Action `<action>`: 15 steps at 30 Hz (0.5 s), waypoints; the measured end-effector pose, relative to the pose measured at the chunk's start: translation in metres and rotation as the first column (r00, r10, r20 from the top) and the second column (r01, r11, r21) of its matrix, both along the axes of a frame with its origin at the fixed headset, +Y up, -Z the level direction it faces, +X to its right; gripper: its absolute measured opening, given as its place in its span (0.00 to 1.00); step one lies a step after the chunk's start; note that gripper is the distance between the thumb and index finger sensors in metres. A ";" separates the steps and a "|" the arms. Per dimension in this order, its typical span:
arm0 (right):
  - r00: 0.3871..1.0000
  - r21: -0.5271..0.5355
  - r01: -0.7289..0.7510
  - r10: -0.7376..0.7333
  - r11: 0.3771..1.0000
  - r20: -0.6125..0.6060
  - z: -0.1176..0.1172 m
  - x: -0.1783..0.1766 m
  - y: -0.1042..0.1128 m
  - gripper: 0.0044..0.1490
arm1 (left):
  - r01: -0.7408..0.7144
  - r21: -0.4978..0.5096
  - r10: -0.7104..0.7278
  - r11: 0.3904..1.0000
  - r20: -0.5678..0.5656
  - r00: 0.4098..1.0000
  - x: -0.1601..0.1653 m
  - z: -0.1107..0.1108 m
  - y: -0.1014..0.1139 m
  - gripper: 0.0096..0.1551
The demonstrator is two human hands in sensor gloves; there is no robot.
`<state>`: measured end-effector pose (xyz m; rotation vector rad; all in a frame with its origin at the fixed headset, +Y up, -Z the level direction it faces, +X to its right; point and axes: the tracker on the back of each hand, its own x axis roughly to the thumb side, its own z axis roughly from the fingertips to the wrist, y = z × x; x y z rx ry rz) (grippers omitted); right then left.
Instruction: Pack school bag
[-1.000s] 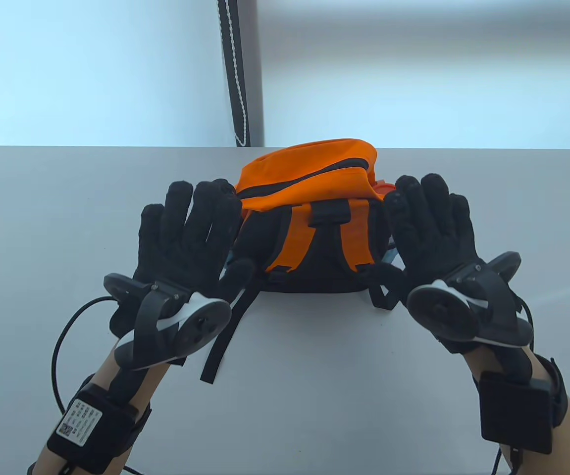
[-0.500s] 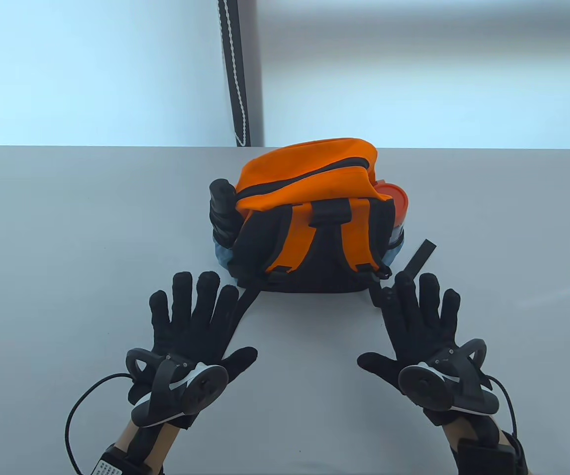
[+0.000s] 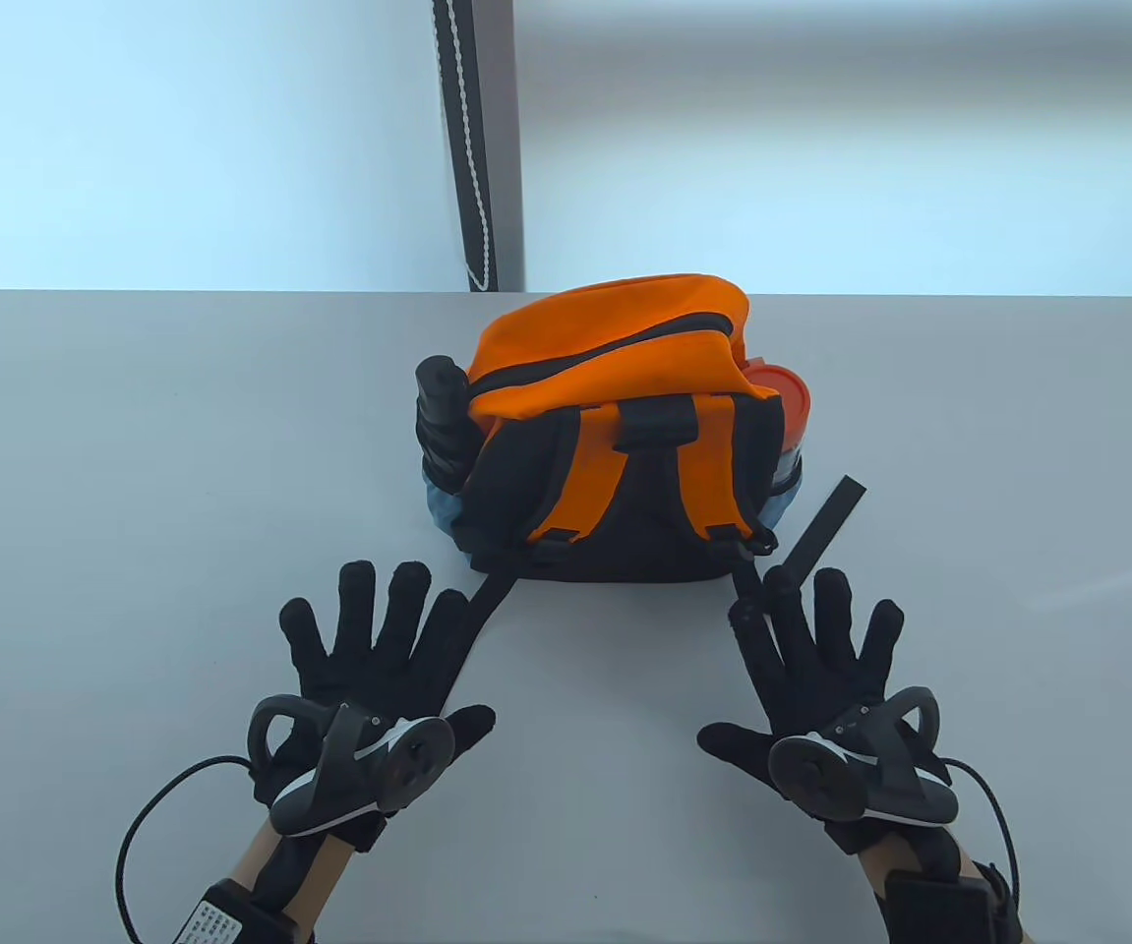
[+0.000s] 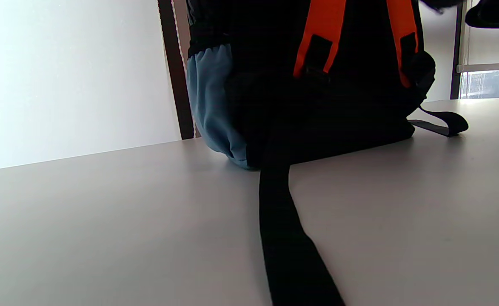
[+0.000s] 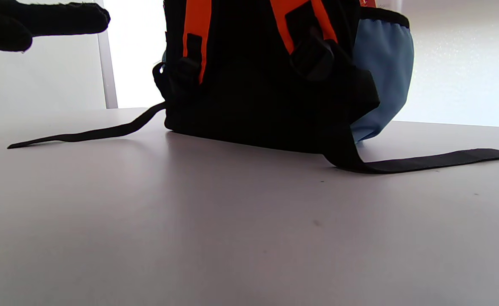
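Observation:
An orange and black school bag (image 3: 625,433) stands upright in the middle of the grey table (image 3: 133,472), its orange straps facing me. A black bottle (image 3: 441,413) sits in its left blue side pocket (image 4: 215,106). An orange-lidded container (image 3: 784,403) fills the right side pocket (image 5: 383,72). My left hand (image 3: 379,649) lies flat on the table in front of the bag, fingers spread, holding nothing. My right hand (image 3: 821,649) lies flat too, fingers spread, by the right loose strap (image 3: 821,526). The left loose strap (image 3: 487,600) runs under my left fingers.
A dark window post with a white bead cord (image 3: 472,147) rises behind the table's far edge. Black cables (image 3: 148,816) loop from both wrists near the front edge. Bare grey tabletop spreads left and right of the bag.
Both hands have let go of the bag's sides and drawn back toward me, settling flat on the table. The bottle and the orange-lidded container now show in the side pockets.

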<state>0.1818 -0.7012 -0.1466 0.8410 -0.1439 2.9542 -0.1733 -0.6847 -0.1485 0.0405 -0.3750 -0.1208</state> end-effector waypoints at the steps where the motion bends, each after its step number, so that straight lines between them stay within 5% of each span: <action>1: 1.000 0.002 -0.007 0.007 1.000 0.002 0.000 0.000 0.000 0.69 | -0.002 -0.001 0.002 1.000 -0.001 1.000 0.000 0.000 0.000 0.62; 15: 0.998 0.027 -0.032 0.031 0.999 0.046 0.000 0.005 -0.002 0.69 | 0.007 -0.051 -0.008 0.999 -0.019 1.000 0.001 -0.006 -0.008 0.64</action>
